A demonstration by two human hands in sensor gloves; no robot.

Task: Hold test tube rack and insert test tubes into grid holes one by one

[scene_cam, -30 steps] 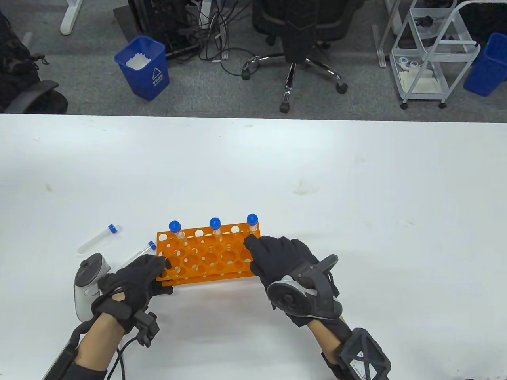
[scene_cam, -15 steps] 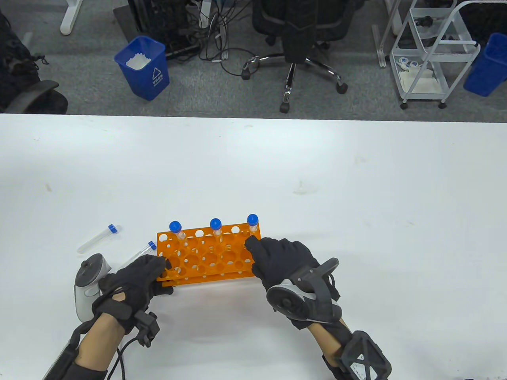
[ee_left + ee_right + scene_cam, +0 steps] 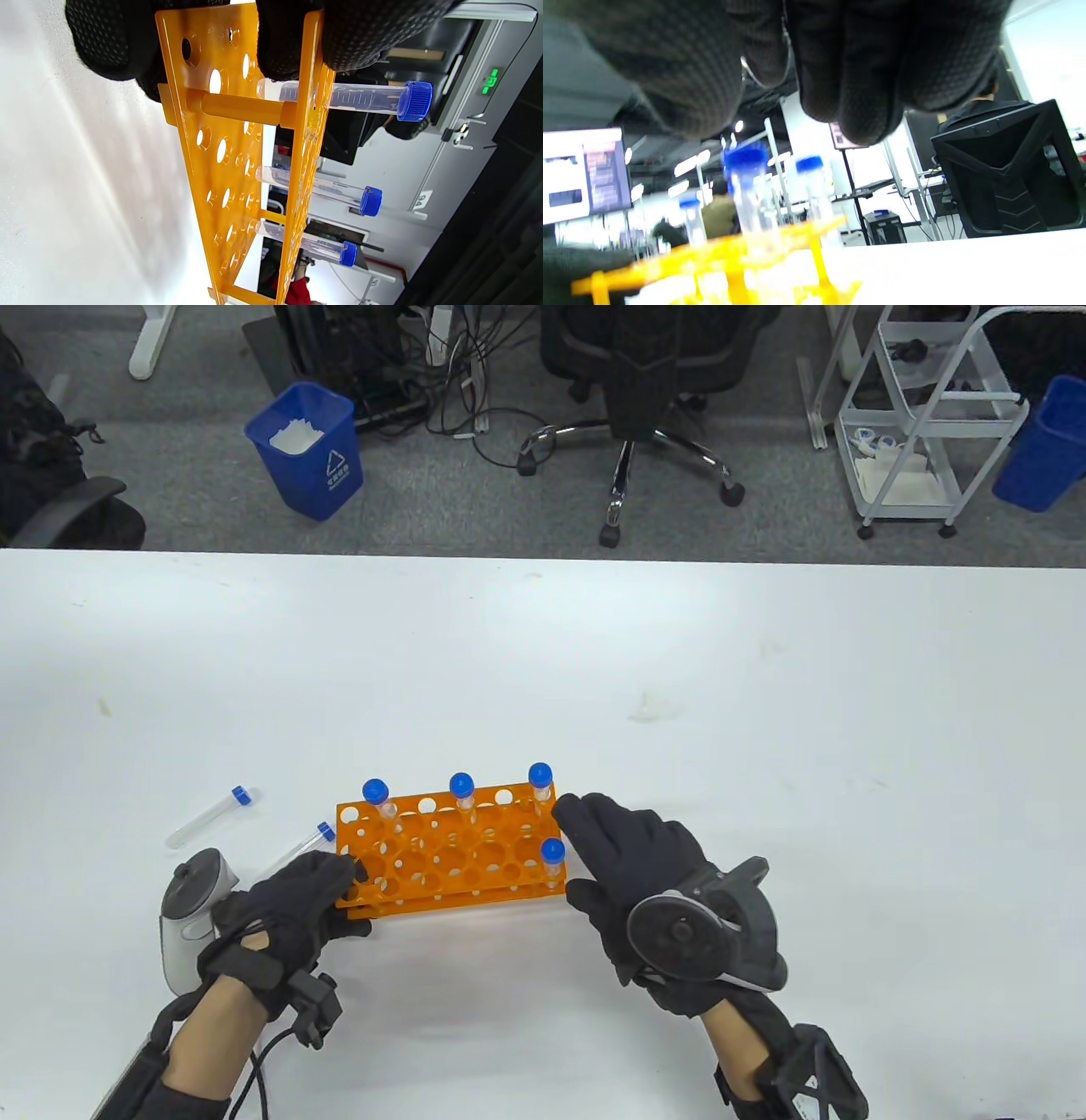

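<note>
Table view, rack: the orange test tube rack (image 3: pixel 445 853) stands on the white table (image 3: pixel 764 712) near its front edge, between the 2 hands.
Table view, tubes in rack: 3 blue-capped tubes stand along the far row, at its left (image 3: pixel 376 796), middle (image 3: pixel 461 790) and right (image 3: pixel 540 779); a 4th tube (image 3: pixel 552 855) stands at the near right corner.
Table view, left hand: the left hand (image 3: pixel 284 912) grips the rack's left end, fingers curled over the edge.
Table view, right hand: the right hand (image 3: pixel 632 861) lies just beside the rack's right end, fingers spread and holding nothing, apart from the 4th tube.
Table view, loose tubes: 2 tubes lie flat left of the rack, 1 well clear (image 3: pixel 210 817), 1 (image 3: pixel 301 848) partly hidden by the left hand.
Table view, room: grey carpet beyond the table, with a blue bin (image 3: pixel 307 449), a black office chair (image 3: pixel 645 398) and a white wire cart (image 3: pixel 925 415).
Left wrist view: turned sideways; gloved fingers (image 3: pixel 297 34) clamp the rack's end plates (image 3: pixel 237 169), and 3 tubes (image 3: pixel 352 98) pass through both plates, which the table view does not show. The 4th tube is not seen here.
Right wrist view: blurred; fingertips (image 3: pixel 848 76) hang above the rack (image 3: pixel 721 254), touching no tube; 3 blue caps (image 3: pixel 745 157) show below, and monitors behind.
</note>
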